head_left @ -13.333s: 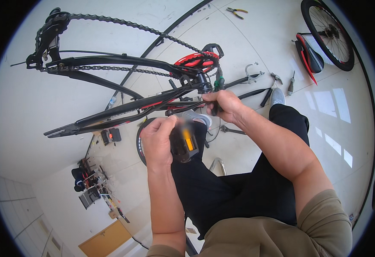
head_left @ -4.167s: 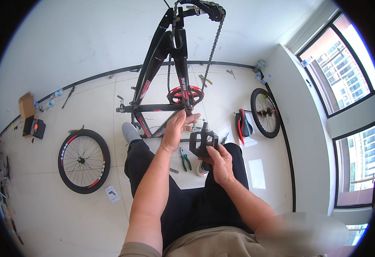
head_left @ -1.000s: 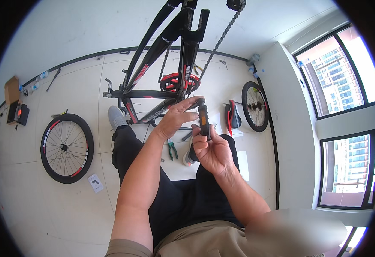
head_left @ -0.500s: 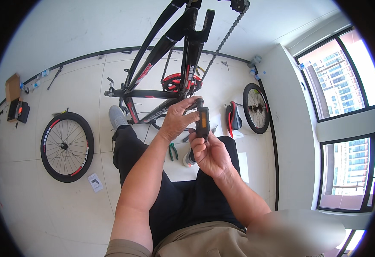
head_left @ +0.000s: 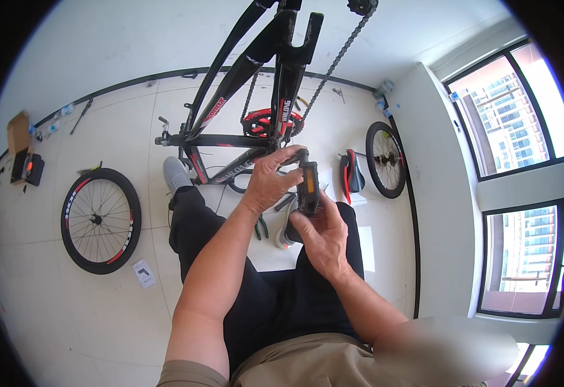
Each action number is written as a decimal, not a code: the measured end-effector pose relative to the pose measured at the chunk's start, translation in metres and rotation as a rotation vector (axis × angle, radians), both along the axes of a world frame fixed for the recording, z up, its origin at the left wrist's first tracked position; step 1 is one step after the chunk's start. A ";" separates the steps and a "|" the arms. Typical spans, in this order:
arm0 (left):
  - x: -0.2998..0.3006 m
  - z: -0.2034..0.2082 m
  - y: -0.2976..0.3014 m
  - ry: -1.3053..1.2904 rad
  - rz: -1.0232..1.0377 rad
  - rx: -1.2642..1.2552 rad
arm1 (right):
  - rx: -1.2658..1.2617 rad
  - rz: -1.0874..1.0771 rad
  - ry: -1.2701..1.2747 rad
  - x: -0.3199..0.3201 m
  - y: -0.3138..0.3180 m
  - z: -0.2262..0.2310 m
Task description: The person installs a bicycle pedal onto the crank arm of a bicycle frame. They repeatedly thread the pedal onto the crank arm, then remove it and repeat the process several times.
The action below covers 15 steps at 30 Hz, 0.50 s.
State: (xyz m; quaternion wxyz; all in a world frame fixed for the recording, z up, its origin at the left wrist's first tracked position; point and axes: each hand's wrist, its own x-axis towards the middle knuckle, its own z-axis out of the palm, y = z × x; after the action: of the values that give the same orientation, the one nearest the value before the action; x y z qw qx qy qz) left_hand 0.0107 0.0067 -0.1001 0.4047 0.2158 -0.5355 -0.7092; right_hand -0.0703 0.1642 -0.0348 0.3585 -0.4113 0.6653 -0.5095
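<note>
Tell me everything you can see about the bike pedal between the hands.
The pedal is black and plastic-looking, with a rectangular orange reflector set in the side facing the camera. It appears nearly edge-on, its long side close to upright in the picture, tilted slightly. The left hand is at its upper end, the right hand around its lower end. What its upper end joins is unclear.
</note>
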 end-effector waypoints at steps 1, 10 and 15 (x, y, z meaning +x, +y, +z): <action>0.000 0.001 -0.001 -0.011 -0.003 -0.002 | -0.026 -0.004 0.017 -0.003 -0.003 -0.005; 0.007 0.014 -0.002 -0.011 -0.090 0.019 | -0.016 -0.004 -0.236 -0.006 -0.006 0.005; 0.005 0.010 -0.006 0.083 -0.136 0.066 | -0.052 -0.026 -0.623 0.001 -0.008 0.023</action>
State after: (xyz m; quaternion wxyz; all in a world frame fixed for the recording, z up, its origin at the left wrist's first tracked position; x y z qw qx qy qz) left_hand 0.0158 0.0010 -0.0902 0.3703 0.1624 -0.5080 -0.7605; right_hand -0.0693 0.1565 -0.0116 0.5280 -0.2358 0.5152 -0.6327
